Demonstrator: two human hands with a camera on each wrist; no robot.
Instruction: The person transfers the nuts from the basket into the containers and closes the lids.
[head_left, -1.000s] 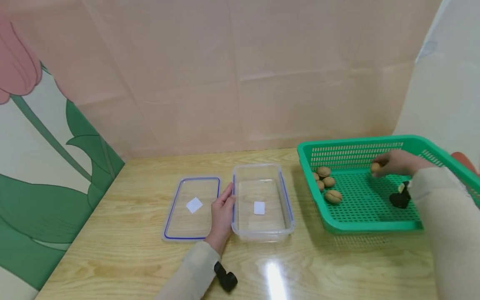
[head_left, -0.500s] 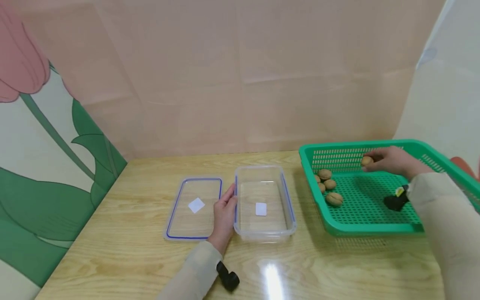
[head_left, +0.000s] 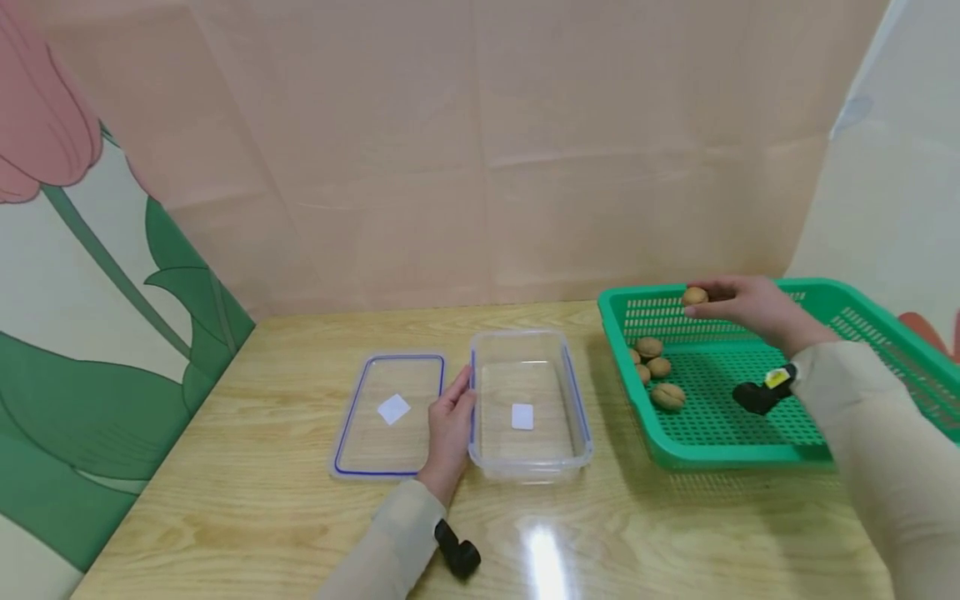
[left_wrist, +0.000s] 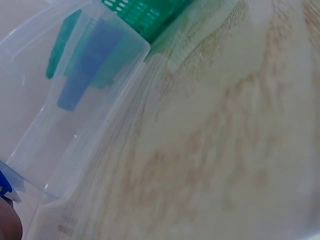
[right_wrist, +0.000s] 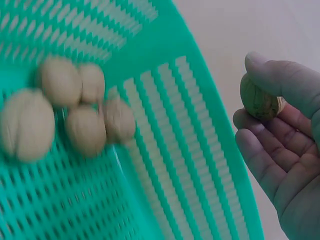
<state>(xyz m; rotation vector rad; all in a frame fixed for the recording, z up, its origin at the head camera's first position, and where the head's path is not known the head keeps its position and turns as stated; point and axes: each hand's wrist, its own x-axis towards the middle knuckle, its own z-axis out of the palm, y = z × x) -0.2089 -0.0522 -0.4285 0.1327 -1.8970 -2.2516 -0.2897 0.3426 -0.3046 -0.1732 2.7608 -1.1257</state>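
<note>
Right wrist view: the right hand (right_wrist: 296,167) pinches a round, brown, woody-shelled walnut (right_wrist: 258,98), probably light and stiff; best hold its middle

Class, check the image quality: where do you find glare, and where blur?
Head view: a bright glare streak on the wooden table, by the bottom edge; right wrist view: the loose walnuts in the green basket are blurred, the held walnut sharper; left wrist view: the table's grain looks soft.

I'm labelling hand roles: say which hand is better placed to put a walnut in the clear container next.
Right, most likely. The right hand pinches a walnut, apart from those in the green basket. The left hand shows no walnut and touches the side of the clear container.
</note>
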